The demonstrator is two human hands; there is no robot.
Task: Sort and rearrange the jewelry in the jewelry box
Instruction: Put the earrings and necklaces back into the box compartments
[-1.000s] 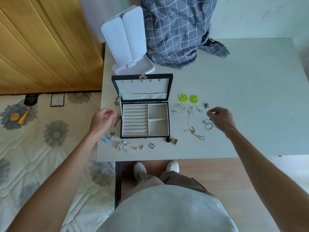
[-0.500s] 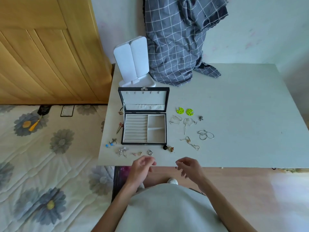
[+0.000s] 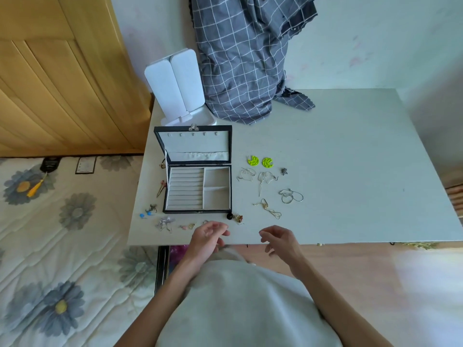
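Observation:
A black jewelry box [image 3: 198, 211] stands open on the pale table [image 3: 350, 151], its grey ring rows and two compartments holding nothing. Loose jewelry lies around it: two lime-green earrings [image 3: 260, 161], silver wire earrings [image 3: 258, 177], silver hoops [image 3: 290, 196], a gold chain piece [image 3: 269, 209], blue studs [image 3: 145, 215] and a black bead earring [image 3: 234, 217]. My left hand [image 3: 206, 240] hovers at the table's front edge below the box, fingers apart and holding nothing. My right hand [image 3: 281, 242] hovers beside it, also holding nothing.
A white folding stand [image 3: 178, 86] rises behind the box. A grey checked cloth [image 3: 245, 58] hangs down onto the table's back. A flowered mattress [image 3: 62, 246] lies left of the table, a wooden door [image 3: 62, 71] behind it.
Both hands have drawn back from beside the box and the hoops to the table's front edge. The view has pulled back and tilted up.

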